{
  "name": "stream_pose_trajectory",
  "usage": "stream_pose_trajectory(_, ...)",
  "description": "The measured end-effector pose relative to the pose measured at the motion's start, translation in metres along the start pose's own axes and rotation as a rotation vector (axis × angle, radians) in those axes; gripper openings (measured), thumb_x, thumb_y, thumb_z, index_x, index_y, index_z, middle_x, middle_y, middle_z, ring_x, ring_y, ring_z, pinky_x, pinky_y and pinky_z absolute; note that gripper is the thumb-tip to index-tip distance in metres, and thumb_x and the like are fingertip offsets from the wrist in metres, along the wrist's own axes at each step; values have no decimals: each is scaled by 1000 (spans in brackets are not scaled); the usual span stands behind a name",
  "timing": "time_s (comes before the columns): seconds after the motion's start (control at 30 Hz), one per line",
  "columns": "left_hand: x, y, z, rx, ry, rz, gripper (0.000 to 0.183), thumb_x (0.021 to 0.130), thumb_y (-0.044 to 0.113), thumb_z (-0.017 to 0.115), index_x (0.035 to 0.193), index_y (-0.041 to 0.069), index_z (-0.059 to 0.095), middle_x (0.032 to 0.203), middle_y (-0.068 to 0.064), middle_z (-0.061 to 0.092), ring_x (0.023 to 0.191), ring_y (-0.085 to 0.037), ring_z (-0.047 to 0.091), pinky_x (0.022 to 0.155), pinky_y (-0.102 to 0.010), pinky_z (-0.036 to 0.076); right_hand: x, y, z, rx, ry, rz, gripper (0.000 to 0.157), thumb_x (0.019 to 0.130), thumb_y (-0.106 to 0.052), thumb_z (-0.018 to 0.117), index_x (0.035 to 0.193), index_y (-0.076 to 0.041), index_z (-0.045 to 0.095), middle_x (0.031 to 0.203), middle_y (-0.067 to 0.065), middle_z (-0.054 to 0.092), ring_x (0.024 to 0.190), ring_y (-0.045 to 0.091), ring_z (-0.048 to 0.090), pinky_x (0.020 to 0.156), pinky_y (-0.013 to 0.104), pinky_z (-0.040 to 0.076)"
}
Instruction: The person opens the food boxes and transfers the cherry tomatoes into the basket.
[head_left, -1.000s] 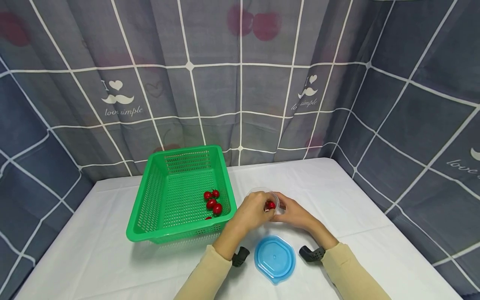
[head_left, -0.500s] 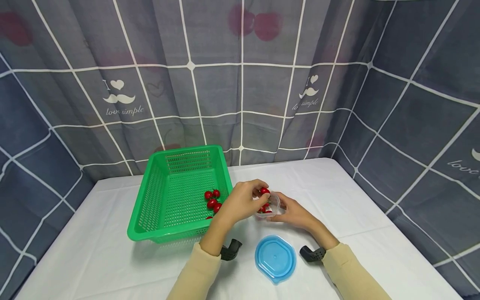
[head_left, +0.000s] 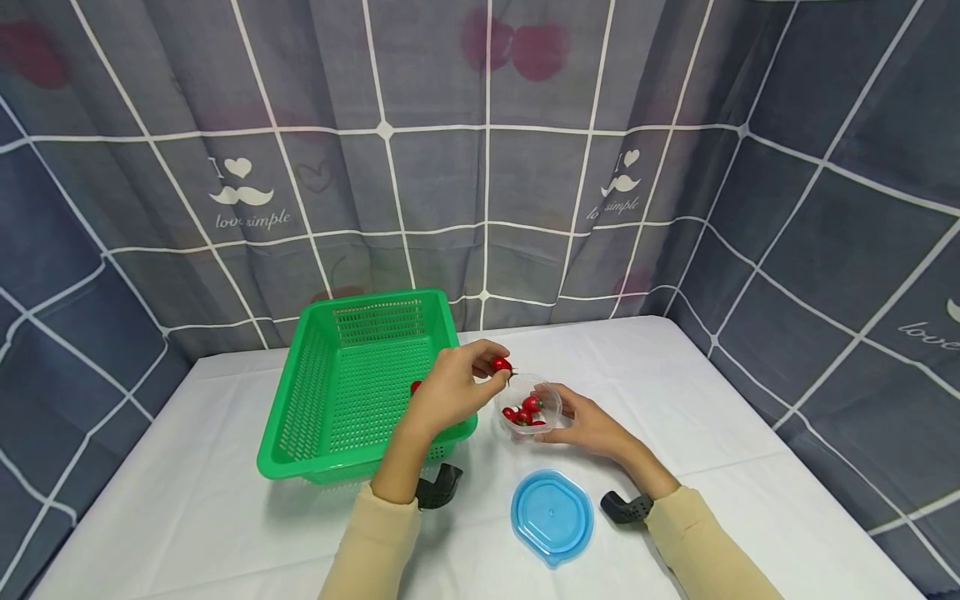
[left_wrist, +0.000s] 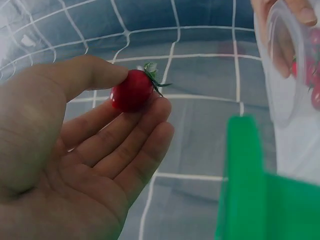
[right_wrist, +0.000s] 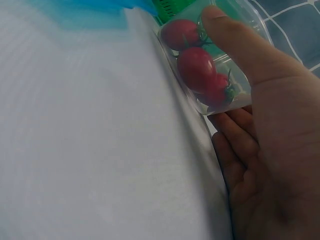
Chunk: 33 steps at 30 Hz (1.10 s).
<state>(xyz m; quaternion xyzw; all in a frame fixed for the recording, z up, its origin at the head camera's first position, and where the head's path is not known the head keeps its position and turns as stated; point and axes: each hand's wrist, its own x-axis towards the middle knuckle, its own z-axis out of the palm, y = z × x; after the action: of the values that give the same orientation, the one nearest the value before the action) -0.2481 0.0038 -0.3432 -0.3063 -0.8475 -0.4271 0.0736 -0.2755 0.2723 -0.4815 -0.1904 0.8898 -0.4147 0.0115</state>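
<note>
My left hand (head_left: 448, 387) pinches a red cherry tomato (left_wrist: 132, 91) between thumb and fingertips, its green stem pointing outward. It hovers between the green basket (head_left: 322, 467) and a clear plastic container (head_left: 512, 390), over the basket's right rim. Around the container's right side, my right hand (head_left: 592, 427) grips with the thumb at the near side and fingers behind. Several cherry tomatoes (right_wrist: 196, 69) lie inside that container. One tomato (head_left: 416, 387) shows in the basket; my left hand and forearm block the view of the basket's near right part.
A blue lid (head_left: 552, 517) lies flat on the white-covered table (head_left: 187, 517), nearer than the container and between the forearms. Grey checked curtains (head_left: 442, 183) stand behind the table and along both sides.
My left hand has come up out of the container with a tomato and moved left toward the basket. My right hand stays at the container, which now shows its tomatoes.
</note>
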Motion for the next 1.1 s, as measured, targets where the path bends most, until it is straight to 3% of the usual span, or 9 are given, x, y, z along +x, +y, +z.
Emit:
stream_pose_trajectory(0.47, -8, -9, -31, -7, 62, -27, 28, 93, 7, 69, 121, 3, 70, 107, -8, 76, 95, -24, 72, 91, -43, 59, 0, 1, 0, 1, 8, -49, 85, 80, -42, 88, 151, -17, 49, 150, 6, 56, 142, 33, 49, 115, 58, 40)
stream_pose_trajectory(0.63, -12, -14, -41, -12, 84, -43, 30, 93, 7, 71, 122, 2, 69, 107, -9, 76, 95, -25, 72, 92, -46, 58, -1, 1, 0, 11, 5, -31, 85, 79, -42, 88, 151, -19, 50, 151, 4, 56, 143, 31, 49, 116, 56, 39)
stream_pose_trajectory(1.1, -20, -27, -59, 89, 119, -123, 26, 94, 13, 71, 119, 4, 70, 105, -7, 76, 95, -25, 73, 90, -46, 58, 0, 0, 1, 2, 4, -11, 87, 78, -45, 88, 151, -20, 49, 152, 3, 54, 144, 31, 47, 117, 56, 39)
